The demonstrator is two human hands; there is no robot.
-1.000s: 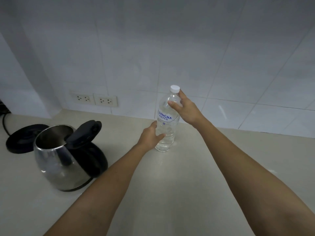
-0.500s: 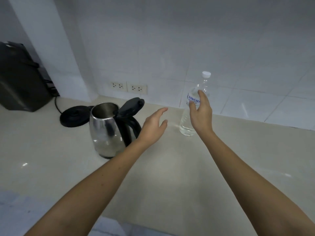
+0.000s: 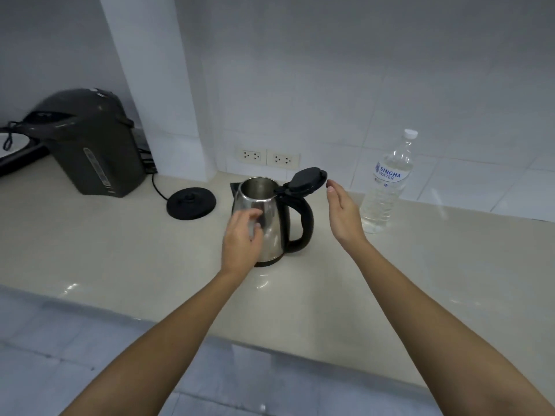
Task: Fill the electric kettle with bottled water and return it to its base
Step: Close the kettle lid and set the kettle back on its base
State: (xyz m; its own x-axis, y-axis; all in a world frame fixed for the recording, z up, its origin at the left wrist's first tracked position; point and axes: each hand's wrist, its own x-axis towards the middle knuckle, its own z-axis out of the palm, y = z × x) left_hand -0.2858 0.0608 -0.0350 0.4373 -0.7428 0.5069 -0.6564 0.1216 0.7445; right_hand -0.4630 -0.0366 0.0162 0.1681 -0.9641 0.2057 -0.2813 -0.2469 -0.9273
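A steel electric kettle (image 3: 270, 217) with a black handle stands on the beige counter, its black lid (image 3: 306, 180) flipped up. Its round black base (image 3: 191, 203) lies to the left, apart from it. My left hand (image 3: 240, 241) hovers in front of the kettle's body, fingers apart; I cannot tell if it touches. My right hand (image 3: 342, 216) is held flat and open beside the handle, fingertips near the lid, holding nothing. A capped clear water bottle (image 3: 387, 184) with a blue label stands upright to the right, free of both hands.
A dark grey hot-water dispenser (image 3: 90, 145) stands at the back left, with a cord running to the base. Two wall sockets (image 3: 267, 157) sit behind the kettle. A white pillar (image 3: 156, 85) juts out. The counter's front edge (image 3: 270, 346) runs below my forearms.
Both hands have left the bottle, which stays standing, and moved left to the kettle. My view has swung left, bringing the grey dispenser into sight.
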